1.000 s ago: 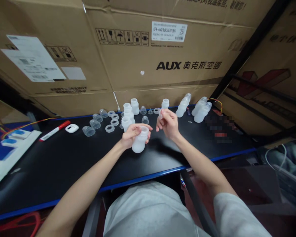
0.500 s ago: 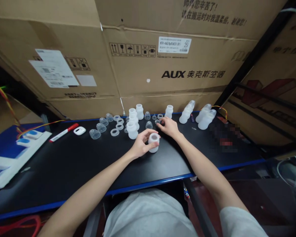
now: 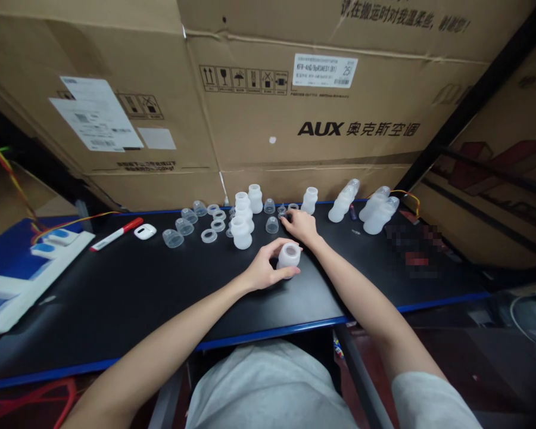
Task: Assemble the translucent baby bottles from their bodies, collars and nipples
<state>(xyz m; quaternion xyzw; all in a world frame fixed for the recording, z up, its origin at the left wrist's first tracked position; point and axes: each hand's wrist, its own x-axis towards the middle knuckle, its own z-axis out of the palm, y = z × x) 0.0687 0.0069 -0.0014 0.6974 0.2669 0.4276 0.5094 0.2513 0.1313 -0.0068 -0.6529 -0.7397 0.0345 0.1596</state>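
My left hand (image 3: 263, 269) is wrapped round a small translucent white bottle (image 3: 289, 256) that stands upright on the black table (image 3: 116, 298). My right hand (image 3: 300, 225) reaches further back, fingers curled down onto small clear parts (image 3: 282, 213) near the back edge; what it grips is too small to make out. Just left of it lie a clear cap (image 3: 272, 224) and a stack of white bottles (image 3: 242, 223).
Clear cups (image 3: 173, 238) and rings (image 3: 209, 236) lie at back left, with a red marker (image 3: 116, 233) and a white device (image 3: 145, 232). More bottles (image 3: 377, 210) lie at back right. Cardboard boxes (image 3: 268, 119) wall the back. A white and blue tray (image 3: 22, 268) sits at left.
My left hand lowered the bottle from mid-air onto the table. My right hand moved from in front of me to the small parts at the back.
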